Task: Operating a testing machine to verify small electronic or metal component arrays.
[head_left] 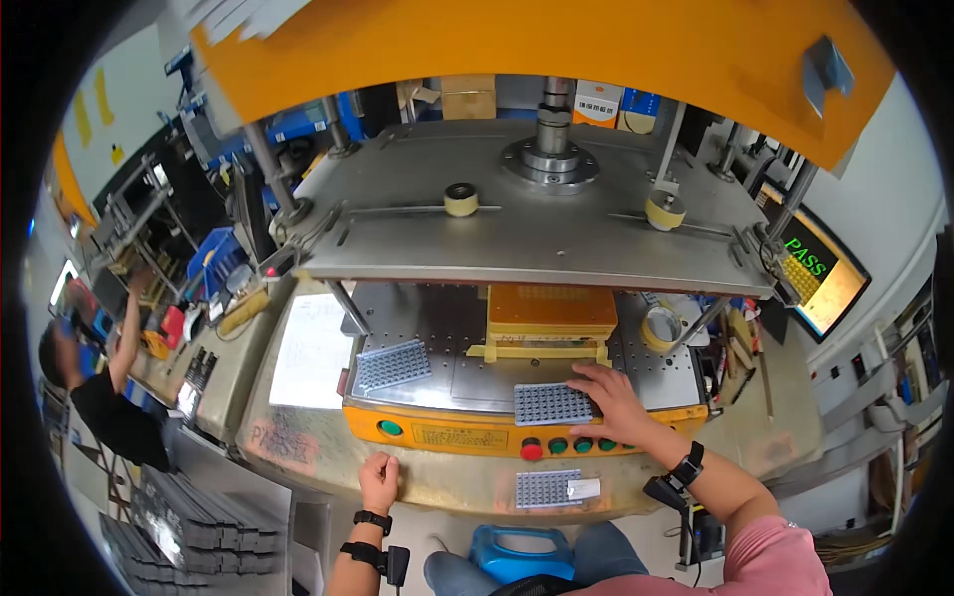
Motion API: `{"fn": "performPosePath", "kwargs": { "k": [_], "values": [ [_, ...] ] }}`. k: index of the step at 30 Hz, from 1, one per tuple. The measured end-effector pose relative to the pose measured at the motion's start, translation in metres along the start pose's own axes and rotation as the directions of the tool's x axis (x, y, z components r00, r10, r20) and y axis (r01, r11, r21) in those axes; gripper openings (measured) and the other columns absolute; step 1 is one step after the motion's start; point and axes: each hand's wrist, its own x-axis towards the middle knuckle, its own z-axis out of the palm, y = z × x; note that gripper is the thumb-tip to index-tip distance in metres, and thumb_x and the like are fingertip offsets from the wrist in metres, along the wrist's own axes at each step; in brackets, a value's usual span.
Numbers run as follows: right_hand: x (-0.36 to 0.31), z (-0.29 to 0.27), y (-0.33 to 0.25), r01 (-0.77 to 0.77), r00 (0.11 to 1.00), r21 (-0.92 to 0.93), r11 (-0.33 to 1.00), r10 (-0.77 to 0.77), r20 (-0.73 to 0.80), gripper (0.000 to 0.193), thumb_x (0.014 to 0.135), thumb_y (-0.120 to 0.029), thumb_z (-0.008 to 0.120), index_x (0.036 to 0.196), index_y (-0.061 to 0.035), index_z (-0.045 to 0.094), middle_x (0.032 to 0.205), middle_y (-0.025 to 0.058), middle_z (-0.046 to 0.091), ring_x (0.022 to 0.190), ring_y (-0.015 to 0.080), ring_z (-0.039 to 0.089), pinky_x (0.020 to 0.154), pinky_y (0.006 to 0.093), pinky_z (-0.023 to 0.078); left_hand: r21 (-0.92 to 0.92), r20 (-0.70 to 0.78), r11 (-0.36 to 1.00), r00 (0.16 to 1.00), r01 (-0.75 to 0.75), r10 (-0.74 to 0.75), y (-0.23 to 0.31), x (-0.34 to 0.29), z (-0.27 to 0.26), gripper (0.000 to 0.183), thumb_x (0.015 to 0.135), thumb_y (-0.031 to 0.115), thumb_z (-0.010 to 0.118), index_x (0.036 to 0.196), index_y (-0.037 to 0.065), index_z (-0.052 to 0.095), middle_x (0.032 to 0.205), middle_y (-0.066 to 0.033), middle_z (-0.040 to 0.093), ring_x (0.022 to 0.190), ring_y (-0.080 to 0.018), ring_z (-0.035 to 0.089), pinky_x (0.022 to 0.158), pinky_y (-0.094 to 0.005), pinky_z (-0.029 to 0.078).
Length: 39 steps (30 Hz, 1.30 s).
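My right hand (614, 405) grips the right edge of a grey-blue panel (550, 405) with a dense grid of small cells, at the front edge of the press bed. Its thumb side is partly hidden. My left hand (379, 481) is curled into a fist near the front edge of the bench, with nothing visible in it. A second grid panel (394, 366) lies tilted on the perforated metal bed at left. A third grid panel (547, 489), with a white label (584, 488) on its right end, lies on the bench before me. Behind them stands an orange-yellow fixture block (550, 316).
A steel press plate (517, 233) on posts hangs over the bed. The front strip carries a red button (532, 449) and several green ones. Tape (660, 327) and a monitor (815, 263) stand at right; paper (311, 353) lies left. Another person (114, 397) works far left.
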Motion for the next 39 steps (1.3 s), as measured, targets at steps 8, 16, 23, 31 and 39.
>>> {"fn": "performPosePath", "kwargs": {
  "k": [8, 16, 23, 31, 39],
  "values": [
    [-0.002, 0.007, 0.025, 0.028, 1.0, 0.007, 1.0, -0.028, -0.01, 0.074, 0.08, -0.053, 0.074, 0.136, -0.0101, 0.052, 0.143, 0.013, 0.048, 0.133, 0.0341, 0.042, 0.111, 0.0487, 0.031, 0.169, -0.015, 0.984, 0.998, -0.058, 0.062, 0.013, 0.008, 0.012, 0.032, 0.089, 0.018, 0.06, 0.064, 0.003, 0.049, 0.063, -0.0148, 0.049, 0.062, -0.0349, 0.05, 0.06, -0.0417, 0.039],
    [-0.003, 0.01, 0.02, 0.019, 1.0, -0.028, 0.999, -0.019, 0.012, 0.074, 0.082, -0.056, 0.07, 0.136, -0.0087, 0.052, 0.141, 0.0126, 0.05, 0.135, 0.0334, 0.04, 0.112, 0.0476, 0.03, 0.201, 0.0, 0.978, 0.998, -0.063, 0.064, 0.009, 0.009, 0.008, 0.035, 0.089, 0.021, 0.061, 0.062, 0.004, 0.047, 0.061, -0.0134, 0.047, 0.06, -0.0336, 0.049, 0.058, -0.0421, 0.037],
    [-0.007, 0.018, 0.013, 0.098, 0.993, -0.065, 0.993, -0.102, -0.065, 0.076, 0.08, -0.057, 0.072, 0.134, -0.0067, 0.053, 0.14, 0.0139, 0.051, 0.134, 0.0348, 0.042, 0.111, 0.0488, 0.032, 0.08, -0.037, 0.996, 0.998, -0.048, 0.051, -0.012, -0.008, 0.004, 0.031, 0.088, 0.018, 0.062, 0.066, 0.002, 0.048, 0.062, -0.0131, 0.046, 0.06, -0.0319, 0.048, 0.057, -0.0405, 0.037],
    [-0.013, 0.022, 0.016, 0.139, 0.981, -0.132, 0.981, -0.154, -0.113, 0.082, 0.075, -0.055, 0.077, 0.134, -0.0053, 0.053, 0.138, 0.0178, 0.052, 0.136, 0.0387, 0.04, 0.114, 0.0508, 0.029, 0.099, -0.117, 0.976, 0.972, -0.194, 0.206, -0.006, -0.006, 0.011, 0.03, 0.091, 0.011, 0.059, 0.065, 0.002, 0.046, 0.062, -0.0135, 0.046, 0.06, -0.0316, 0.048, 0.058, -0.04, 0.037],
    [-0.014, 0.031, 0.024, 0.104, 0.98, -0.114, 0.988, -0.121, -0.157, 0.072, 0.078, -0.044, 0.078, 0.134, -0.0061, 0.053, 0.138, 0.0159, 0.051, 0.136, 0.0379, 0.04, 0.115, 0.0496, 0.029, 0.084, -0.23, 0.967, 0.94, -0.239, 0.253, -0.003, -0.007, 0.016, 0.032, 0.091, 0.013, 0.062, 0.066, 0.001, 0.046, 0.062, -0.0136, 0.046, 0.058, -0.0319, 0.047, 0.055, -0.0398, 0.037]
  ]
}}
